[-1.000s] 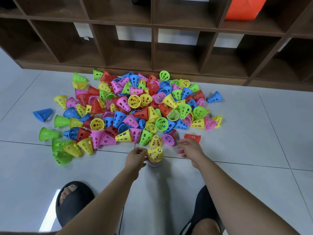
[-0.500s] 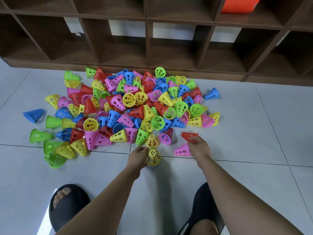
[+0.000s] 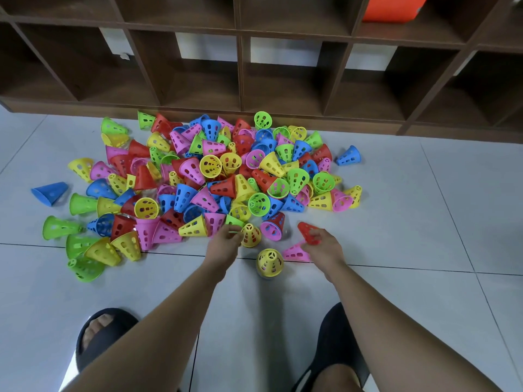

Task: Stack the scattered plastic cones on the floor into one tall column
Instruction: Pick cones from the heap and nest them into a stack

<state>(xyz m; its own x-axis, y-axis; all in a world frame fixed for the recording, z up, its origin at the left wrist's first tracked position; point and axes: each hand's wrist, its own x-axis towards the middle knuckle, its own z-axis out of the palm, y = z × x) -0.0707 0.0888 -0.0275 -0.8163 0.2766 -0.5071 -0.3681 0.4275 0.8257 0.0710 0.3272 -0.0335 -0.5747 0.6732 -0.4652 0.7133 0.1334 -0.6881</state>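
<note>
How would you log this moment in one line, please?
phase: gathering cones | left hand: pinches green cone at pile edge | right hand: holds red cone | stack: yellow-topped, upright between hands, untouched

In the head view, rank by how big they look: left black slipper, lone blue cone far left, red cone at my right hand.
Largest: left black slipper, but nearest camera.
Then: lone blue cone.
Smallest: red cone, partly covered by the right hand.

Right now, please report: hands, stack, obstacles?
Left hand pinches green cone. Right hand grips red cone. Yellow-topped stack upright between them. Pink cone lies beside it.
</note>
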